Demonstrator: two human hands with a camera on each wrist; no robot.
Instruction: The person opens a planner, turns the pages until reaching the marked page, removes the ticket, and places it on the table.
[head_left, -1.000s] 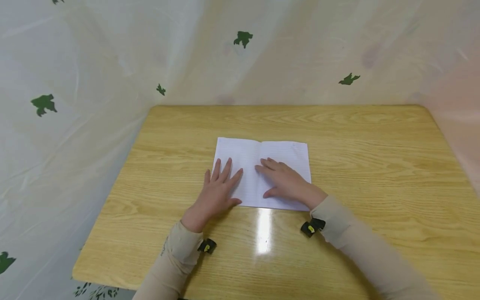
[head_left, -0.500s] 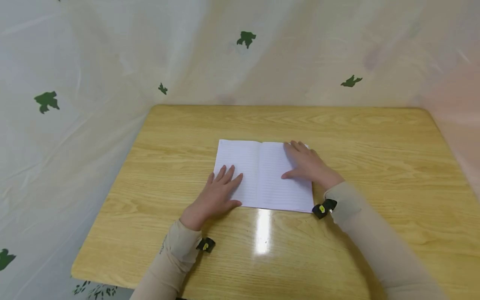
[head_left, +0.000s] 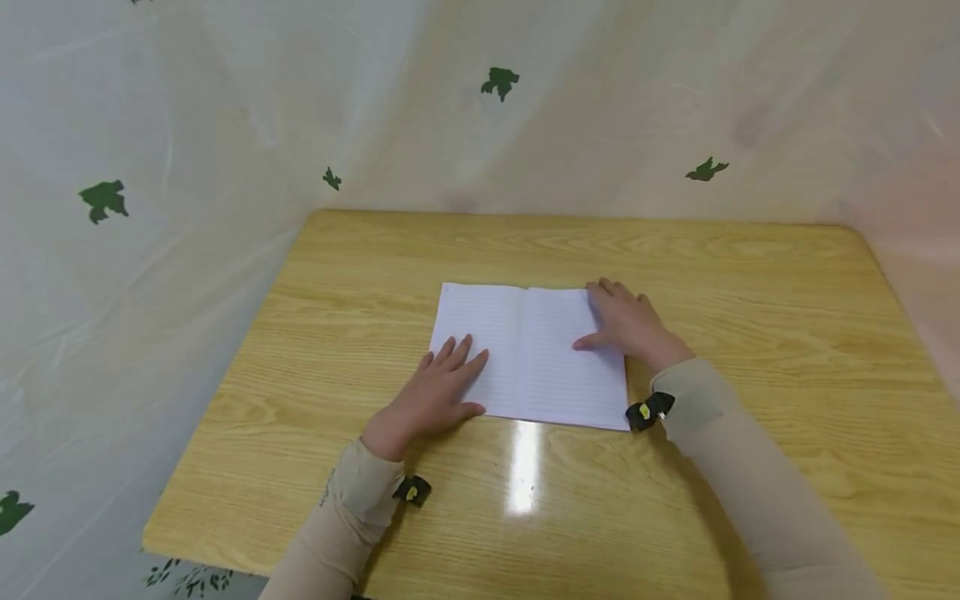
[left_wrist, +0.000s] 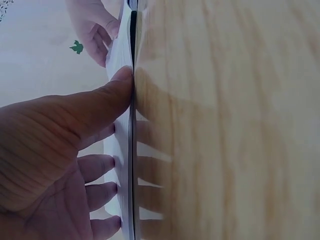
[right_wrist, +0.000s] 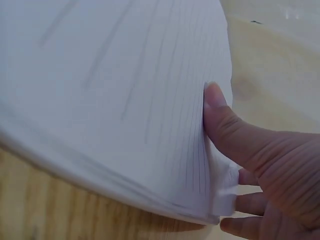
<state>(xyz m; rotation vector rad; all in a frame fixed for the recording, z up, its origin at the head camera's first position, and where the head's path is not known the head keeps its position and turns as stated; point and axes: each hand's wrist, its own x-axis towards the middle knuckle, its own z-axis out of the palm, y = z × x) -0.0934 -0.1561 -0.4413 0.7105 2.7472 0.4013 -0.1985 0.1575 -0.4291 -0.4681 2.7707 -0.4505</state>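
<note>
An open notebook with lined white pages (head_left: 555, 375) lies flat on the wooden table, its fold running up the middle. My left hand (head_left: 431, 396) rests with spread fingers on the lower left page, thumb at the near edge; the left wrist view shows the fingertips touching the paper (left_wrist: 117, 145). At the upper right corner of the notebook is my right hand (head_left: 630, 325), fingers extended over the far edge and thumb on the page. In the right wrist view, the thumb of the right hand (right_wrist: 270, 175) touches the page (right_wrist: 125, 100) near its outer side.
The wooden table (head_left: 772, 350) extends on all sides of the notebook. Behind it and at the left hangs a pale sheet (head_left: 600, 108) with green leaf-like shapes. A bright light reflection lies on the tabletop just in front of the notebook.
My right hand has moved from near the fold rightward and away from me to the notebook's upper right corner. The left hand has stayed on the left page, nearly still.
</note>
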